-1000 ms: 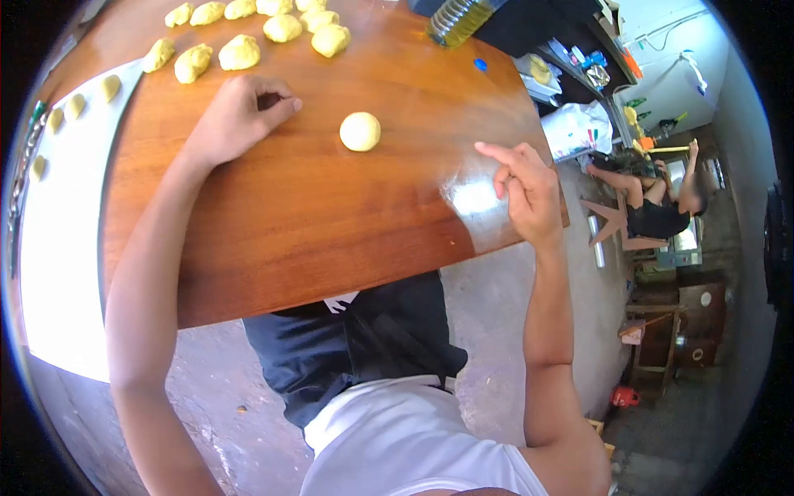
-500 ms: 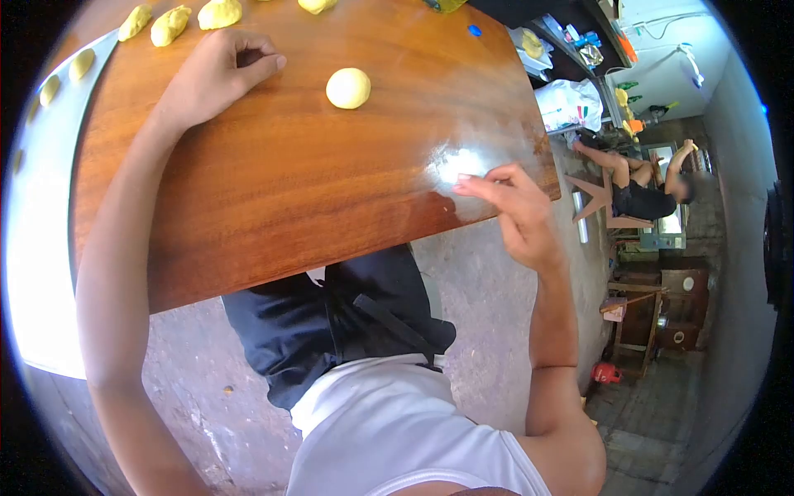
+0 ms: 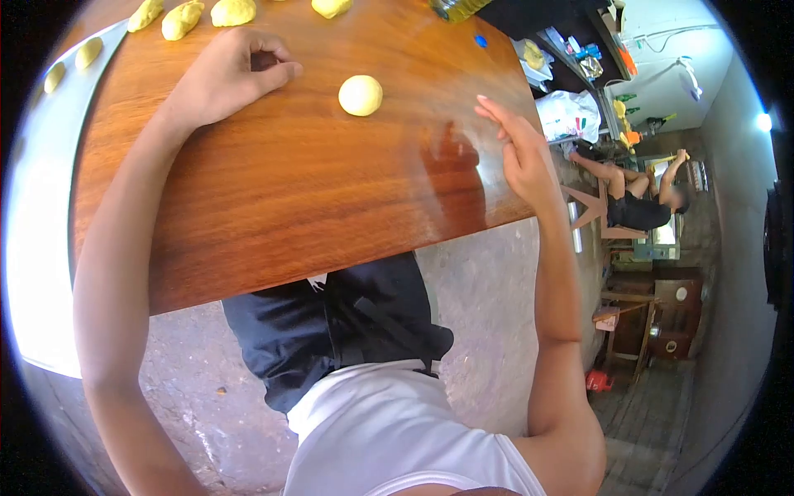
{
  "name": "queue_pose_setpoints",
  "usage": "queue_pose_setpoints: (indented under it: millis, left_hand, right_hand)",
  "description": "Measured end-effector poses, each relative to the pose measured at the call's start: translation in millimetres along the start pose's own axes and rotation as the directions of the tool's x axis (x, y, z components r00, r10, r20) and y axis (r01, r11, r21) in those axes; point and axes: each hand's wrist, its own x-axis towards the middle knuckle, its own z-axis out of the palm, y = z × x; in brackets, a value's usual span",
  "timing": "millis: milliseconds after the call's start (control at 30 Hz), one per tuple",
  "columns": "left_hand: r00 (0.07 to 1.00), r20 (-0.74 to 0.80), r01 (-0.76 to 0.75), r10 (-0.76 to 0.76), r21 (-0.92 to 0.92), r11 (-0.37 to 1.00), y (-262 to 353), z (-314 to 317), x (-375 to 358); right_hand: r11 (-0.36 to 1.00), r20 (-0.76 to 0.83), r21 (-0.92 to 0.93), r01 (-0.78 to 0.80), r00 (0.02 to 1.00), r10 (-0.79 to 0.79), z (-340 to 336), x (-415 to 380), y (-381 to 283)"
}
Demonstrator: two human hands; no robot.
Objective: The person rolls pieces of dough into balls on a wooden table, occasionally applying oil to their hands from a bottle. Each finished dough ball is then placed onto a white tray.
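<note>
A smooth round ball of yellow dough (image 3: 361,95) rests on the brown wooden table (image 3: 273,190). Just left of it, my left hand (image 3: 240,70) lies on the tabletop with its fingers curled round; anything inside them is hidden. My right hand (image 3: 514,140) is at the table's right side, held over the surface, fingers stretched out and nothing in them. Rougher dough lumps (image 3: 234,11) lie in a row along the far edge, with another lump (image 3: 331,7) farther right.
A pale metal tray (image 3: 50,182) with dough pieces is at the left. An oil-like bottle (image 3: 457,8) and a blue cap (image 3: 481,40) are at the far right. A white bag (image 3: 569,114) stands beyond the table. Another person (image 3: 641,211) sits in the background.
My right hand has moved from near the table's front right corner farther up the right side, away from my body. My left hand has shifted slightly right in the view.
</note>
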Motion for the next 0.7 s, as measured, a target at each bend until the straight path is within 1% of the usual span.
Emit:
queue_pose_setpoints:
  millis: [33, 100, 133, 167, 200, 233, 267, 300, 333, 367, 400, 433, 467, 500, 567, 600, 633, 667, 700]
  left_hand:
    - [1.000, 0.011, 0.017, -0.017, -0.007, 1.000, 0.4, -0.3, 0.6]
    - [0.999, 0.015, 0.043, -0.043, -0.017, 0.999, 1.7, -1.1, 1.6]
    - [0.999, 0.022, 0.045, -0.045, -0.007, 0.999, 2.7, -2.0, 1.8]
    - [0.998, 0.032, 0.047, -0.047, 0.004, 0.999, 2.1, -2.5, 1.6]
    - [0.998, 0.028, 0.057, -0.057, 0.003, 0.998, 0.0, -1.8, 1.5]
    - [0.998, 0.028, 0.048, -0.047, -0.013, 0.999, -2.5, -0.9, 1.9]
    - [0.999, 0.031, 0.033, -0.032, -0.030, 0.999, -3.8, 0.3, 2.8]
    - [0.999, 0.033, 0.032, -0.031, -0.032, 0.999, -6.1, 1.5, 2.8]
    - [1.000, 0.014, -0.002, 0.002, -0.013, 1.000, -8.1, 1.6, 2.6]
    - [0.999, -0.005, -0.037, 0.037, 0.008, 0.999, -9.9, 1.9, 3.0]
    - [0.999, -0.006, -0.041, 0.041, 0.008, 0.999, -7.4, 1.1, 3.0]
    - [1.000, 0.018, -0.004, 0.003, 0.008, 1.000, -3.2, -1.0, 2.6]
    - [0.999, 0.039, 0.037, -0.038, 0.009, 0.999, -1.0, -2.7, 1.7]
    - [0.999, 0.035, 0.041, -0.041, 0.011, 0.999, -1.6, -2.9, 1.6]
    - [0.998, 0.038, 0.053, -0.051, -0.059, 0.997, -3.2, -0.5, 1.4]
    - [0.998, 0.036, 0.053, -0.051, -0.056, 0.997, -4.3, 0.4, 0.9]
    - [0.999, 0.027, 0.040, -0.038, -0.068, 0.997, -5.3, 0.5, 0.2]
    - [0.999, 0.020, 0.026, -0.024, -0.081, 0.996, -6.3, 1.2, 0.6]
    - [1.000, 0.022, 0.024, -0.023, -0.081, 0.996, -7.6, 1.3, 0.5]
  right_hand:
    - [1.000, 0.003, -0.001, 0.009, 1.000, -0.009, 4.4, 6.1, 3.6]
    - [0.995, 0.014, 0.077, 0.057, 0.998, -0.059, 13.1, 15.7, 9.6]
    - [0.995, 0.021, 0.079, 0.066, 0.997, -0.068, 7.5, 18.3, 16.9]
    - [0.997, 0.179, -0.064, 0.033, 0.984, -0.021, -6.2, 17.9, 29.9]
    - [0.977, 0.323, -0.211, 0.022, 0.945, 0.049, -15.5, 17.9, 39.0]
    - [0.989, 0.251, -0.146, -0.001, 0.967, 0.038, -23.7, 22.6, 32.2]
    - [0.989, 0.254, -0.145, -0.001, 0.967, 0.038, -26.2, 26.2, 23.9]
    - [0.992, 0.212, -0.122, -0.024, 0.976, 0.050, -26.8, 28.9, 14.0]
    - [0.994, 0.167, -0.100, -0.046, 0.984, 0.062, -25.4, 30.3, 7.4]
    - [0.994, 0.165, -0.104, -0.047, 0.984, 0.063, -19.0, 30.3, 7.2]
    - [0.998, 0.100, -0.064, 0.012, 0.995, -0.006, -8.9, 29.5, 11.4]
    - [0.997, 0.033, -0.028, 0.076, 0.997, -0.076, -1.8, 29.1, 17.7]
    - [0.996, 0.034, -0.028, 0.082, 0.996, -0.081, 2.7, 29.0, 24.7]
    - [0.995, 0.020, -0.016, 0.094, 0.995, -0.094, 7.2, 29.5, 29.9]
    - [0.994, 0.005, -0.001, 0.108, 0.994, -0.108, 1.1, 27.4, 38.7]
    - [0.994, 0.165, -0.091, -0.053, 0.984, 0.067, -13.6, 23.9, 43.5]
    - [0.959, 0.303, -0.205, -0.193, 0.920, 0.250, -22.4, 24.6, 40.8]
    - [0.960, 0.302, -0.204, -0.194, 0.920, 0.250, -25.9, 26.3, 38.5]
    - [0.962, 0.246, -0.199, -0.190, 0.940, 0.236, -28.9, 29.5, 30.1]
